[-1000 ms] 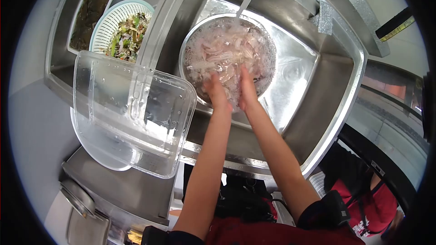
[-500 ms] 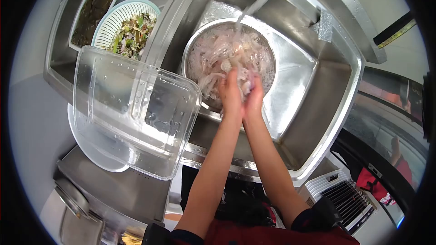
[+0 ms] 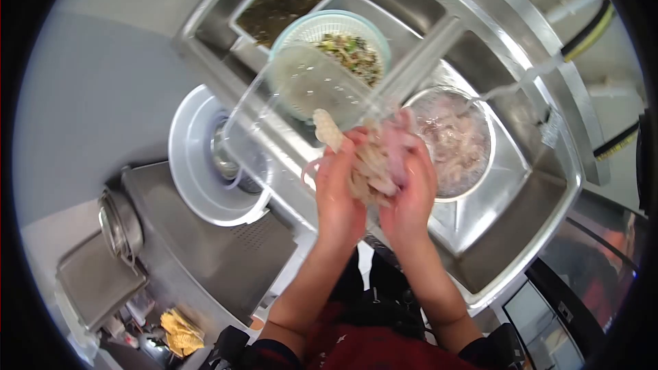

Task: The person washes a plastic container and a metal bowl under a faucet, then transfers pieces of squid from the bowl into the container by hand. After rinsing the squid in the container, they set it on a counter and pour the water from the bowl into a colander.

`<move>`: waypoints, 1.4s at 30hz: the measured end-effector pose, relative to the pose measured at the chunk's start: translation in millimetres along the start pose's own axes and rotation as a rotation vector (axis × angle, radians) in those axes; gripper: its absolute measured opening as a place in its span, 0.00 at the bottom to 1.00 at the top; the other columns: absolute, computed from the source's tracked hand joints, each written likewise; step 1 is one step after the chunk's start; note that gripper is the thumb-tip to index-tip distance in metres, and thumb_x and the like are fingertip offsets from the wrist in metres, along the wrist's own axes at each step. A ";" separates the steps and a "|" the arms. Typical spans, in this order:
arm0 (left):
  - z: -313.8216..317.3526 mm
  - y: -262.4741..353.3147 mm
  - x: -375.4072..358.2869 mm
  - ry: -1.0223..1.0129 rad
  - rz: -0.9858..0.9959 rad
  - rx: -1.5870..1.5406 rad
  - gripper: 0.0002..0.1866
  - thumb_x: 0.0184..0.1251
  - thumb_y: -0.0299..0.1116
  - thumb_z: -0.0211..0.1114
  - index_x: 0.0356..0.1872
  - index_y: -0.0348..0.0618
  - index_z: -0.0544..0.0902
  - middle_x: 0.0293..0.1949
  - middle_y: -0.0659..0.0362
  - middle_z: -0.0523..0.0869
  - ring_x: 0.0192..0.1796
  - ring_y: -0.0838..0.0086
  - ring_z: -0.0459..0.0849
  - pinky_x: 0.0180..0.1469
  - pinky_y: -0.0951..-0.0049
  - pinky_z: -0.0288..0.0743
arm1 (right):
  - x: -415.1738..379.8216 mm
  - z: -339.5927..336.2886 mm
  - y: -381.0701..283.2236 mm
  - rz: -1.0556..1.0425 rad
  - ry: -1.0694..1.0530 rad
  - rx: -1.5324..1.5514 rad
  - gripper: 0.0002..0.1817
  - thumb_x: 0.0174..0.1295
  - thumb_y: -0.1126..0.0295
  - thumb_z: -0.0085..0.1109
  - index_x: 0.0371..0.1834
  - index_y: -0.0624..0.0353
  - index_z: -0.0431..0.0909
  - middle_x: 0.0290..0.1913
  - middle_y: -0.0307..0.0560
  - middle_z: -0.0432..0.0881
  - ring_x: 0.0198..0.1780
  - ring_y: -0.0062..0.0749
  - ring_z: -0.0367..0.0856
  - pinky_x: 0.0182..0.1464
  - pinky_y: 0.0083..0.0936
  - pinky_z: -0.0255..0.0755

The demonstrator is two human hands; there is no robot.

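Note:
My left hand point(image 3: 339, 195) and my right hand point(image 3: 413, 195) are cupped together around a clump of wet squid pieces point(image 3: 373, 168). Pale and pinkish strips stick out between the fingers, and one whitish piece rises above my left thumb side. The clump is held up over the sink divider, by the near end of a clear plastic container point(image 3: 301, 85). To its right, a round metal bowl point(image 3: 455, 199) full of water and more pieces stands in the right basin. A stream of water point(image 3: 507, 89) runs into that bowl.
In the left basin are a pale green colander point(image 3: 385, 44) of chopped scraps and a white tray point(image 3: 238, 27) with dark sheets. A white bucket point(image 3: 179, 144) stands left of the sink, beside a steel counter point(image 3: 199, 233). A black and yellow hose point(image 3: 586, 34) hangs at right.
Both hands have lifted a clump of squid pieces out of the metal bowl and carried it left to the clear container. The camera view has turned left.

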State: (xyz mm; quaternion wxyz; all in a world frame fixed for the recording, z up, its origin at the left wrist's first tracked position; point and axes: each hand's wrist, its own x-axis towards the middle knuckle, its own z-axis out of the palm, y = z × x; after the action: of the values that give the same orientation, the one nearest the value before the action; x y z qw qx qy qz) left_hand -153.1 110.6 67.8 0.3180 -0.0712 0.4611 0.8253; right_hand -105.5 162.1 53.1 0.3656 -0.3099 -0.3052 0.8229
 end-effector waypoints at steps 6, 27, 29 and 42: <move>-82.1 11.5 37.3 0.061 -0.178 0.175 0.14 0.64 0.39 0.45 0.44 0.43 0.70 0.43 0.59 0.74 0.45 0.75 0.73 0.45 0.73 0.66 | 23.8 -1.8 60.1 0.421 -0.156 -0.131 0.10 0.57 0.73 0.44 0.39 0.63 0.74 0.41 0.40 0.74 0.43 0.20 0.70 0.45 0.17 0.64; -120.7 73.9 81.6 -0.047 0.094 0.566 0.15 0.59 0.22 0.48 0.49 0.37 0.68 0.39 0.58 0.75 0.43 0.75 0.76 0.40 0.80 0.70 | 130.7 61.8 -24.8 -0.647 -0.281 -0.937 0.11 0.57 0.72 0.48 0.41 0.67 0.74 0.29 0.47 0.79 0.36 0.26 0.76 0.41 0.16 0.68; -120.5 78.2 91.2 -0.144 0.126 0.654 0.17 0.60 0.19 0.46 0.52 0.38 0.66 0.40 0.57 0.75 0.44 0.74 0.76 0.42 0.77 0.72 | 189.7 54.5 6.0 -0.593 -0.394 -1.155 0.16 0.55 0.68 0.51 0.43 0.67 0.72 0.33 0.53 0.78 0.38 0.35 0.77 0.43 0.21 0.69; -120.9 81.0 99.0 -0.267 -0.186 0.321 0.29 0.57 0.20 0.48 0.61 0.41 0.54 0.53 0.51 0.69 0.54 0.62 0.71 0.42 0.74 0.77 | 62.4 20.3 21.2 -0.228 -0.601 -1.268 0.05 0.52 0.75 0.52 0.30 0.65 0.74 0.26 0.44 0.75 0.27 0.22 0.73 0.30 0.16 0.67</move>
State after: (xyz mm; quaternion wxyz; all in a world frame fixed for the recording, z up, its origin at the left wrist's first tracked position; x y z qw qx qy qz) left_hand -300.1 28.4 16.9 0.4582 0.0478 0.5319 0.7105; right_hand -162.8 194.2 32.3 0.0985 -0.1886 -0.8434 0.4934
